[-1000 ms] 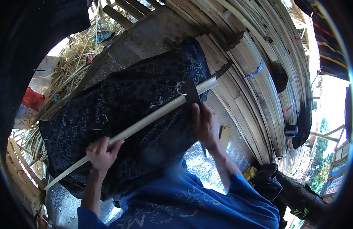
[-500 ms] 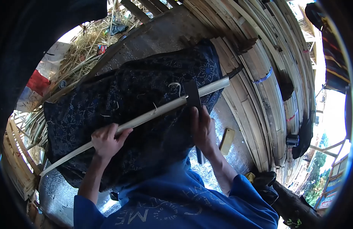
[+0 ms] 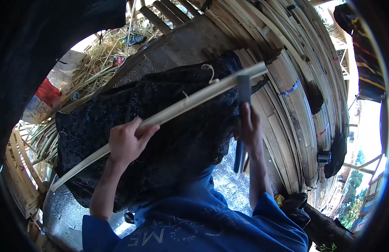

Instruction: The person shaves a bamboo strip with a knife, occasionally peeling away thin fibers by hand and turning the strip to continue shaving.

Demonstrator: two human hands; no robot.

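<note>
A long pale bamboo strip [image 3: 198, 97] runs diagonally across my lap, its far end raised at the upper right. My left hand [image 3: 128, 140] is closed around its lower half, thumb pointing along it. My right hand [image 3: 252, 126] grips a large knife [image 3: 244, 89], whose dark flat blade crosses the strip near the far end. The knife's long handle extends below my right hand toward my body. Thin curled shavings [image 3: 209, 72] cling along the strip. Dark blue patterned cloth [image 3: 93, 122] covers my legs beneath it.
Stacked bundles of split bamboo [image 3: 283, 117] curve along the right, bound with a blue tie [image 3: 290, 88]. A small black device [image 3: 324, 157] sits beside them. Straw and scraps [image 3: 104, 54] lie at upper left. Wooden slats [image 3: 22, 172] stand at far left.
My right hand and the knife have moved right and slightly up, toward the strip's far end. The strip and my left hand have risen a little and shifted right.
</note>
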